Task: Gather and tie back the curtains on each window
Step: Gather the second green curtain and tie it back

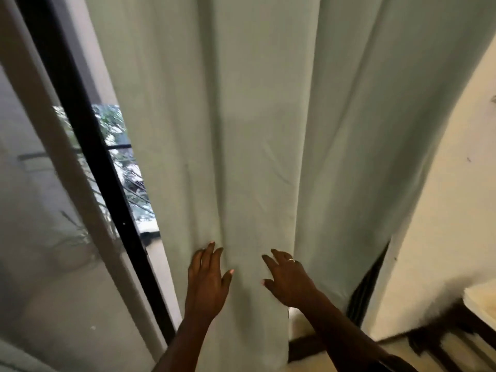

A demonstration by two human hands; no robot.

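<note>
A pale green curtain [255, 130] hangs in long folds and fills the middle of the head view. Low down on the cloth, my left hand [208, 280] lies flat against it with the fingers spread. My right hand [288, 277], with a ring on one finger, is a little to the right, fingers apart and touching the cloth beside a deep fold. Neither hand has cloth gathered in it. No tie-back is in view.
A black window frame [99, 167] runs diagonally at the left, with a sheer curtain [35, 210] over the glass beside it. A cream wall [442, 224] stands at the right. A dark piece of furniture [456, 334] sits at the lower right.
</note>
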